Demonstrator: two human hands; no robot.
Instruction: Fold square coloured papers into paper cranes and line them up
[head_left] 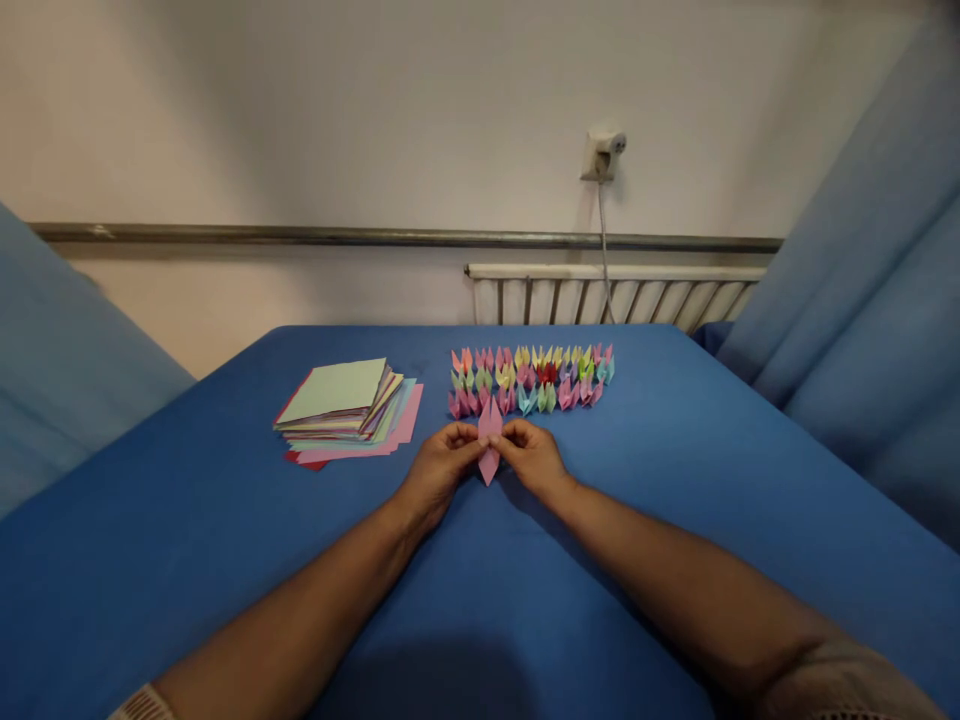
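Observation:
A pink folded origami paper (490, 466), long and pointed at its ends, is pinched between both hands above the blue table. My left hand (445, 458) grips its left side, with thumb and fingers closed. On its right side my right hand (535, 456) is closed too, its thumb on the middle of the paper. The upper end shows two narrow points. Just beyond the hands stand several rows of small folded paper cranes (527, 400) in pink, yellow, green, blue and red.
A stack of coloured square paper sheets (337, 392) lies on the left of the blue-covered table (225, 500). Behind the table are a radiator (555, 290), a metal rail (337, 236) and a wall socket with a plug (600, 158). Blue curtains (862, 260) hang at both sides.

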